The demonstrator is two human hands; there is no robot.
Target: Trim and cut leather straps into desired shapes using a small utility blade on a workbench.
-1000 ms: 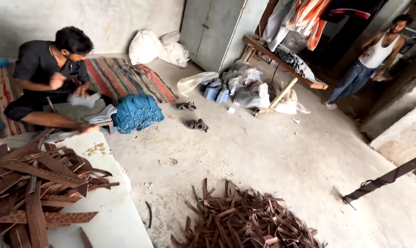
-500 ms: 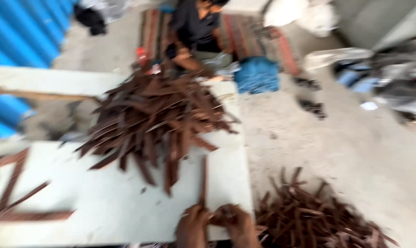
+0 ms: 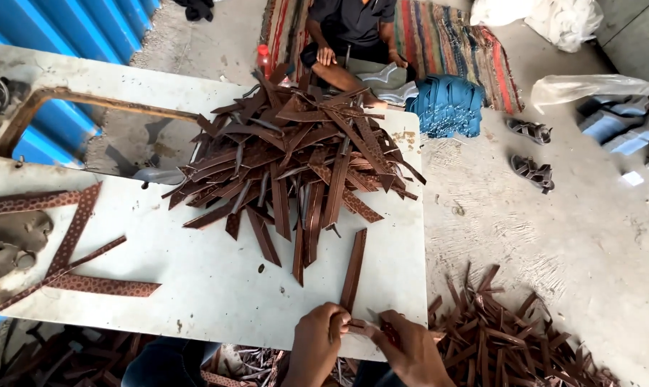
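Head view, looking down on a white worktable [image 3: 217, 279] w/ a big heap of brown leather strips [image 3: 296, 165] piled at its far side.

Left hand [image 3: 316, 342] at the near table edge, fingers closed in a pinch on the near end of a single brown leather strip [image 3: 354, 266]. That strip lies flat on the table, running away from the person toward the heap, its far end close to the heap's loose ends but looks apart from them.

Right hand [image 3: 410, 351] just beside the left, fingers curled on a short dark piece at the same spot; can't tell if it's the strip's own end or a separate bit. Hands nearly touching.

Step in hand, as I read it: one strip pulled out of the heap and being worked at its near end, at the table edge. Next move prob. calls for a firm two-hand hold on that end and keeping the strip flat and straight so it doesn't drag neighbours out of the heap.

Rest: more brown strips dumped on the concrete floor [image 3: 525, 337] right of the table; a few patterned strips [image 3: 88, 283] at the table's left; rectangular cut-out in the tabletop [image 3: 102, 136], far left. Another person [image 3: 353, 29] sits on a striped rug [image 3: 446, 36] beyond the table, blue cloth bundle [image 3: 446, 104] next to them, sandals [image 3: 529, 150] on the floor.
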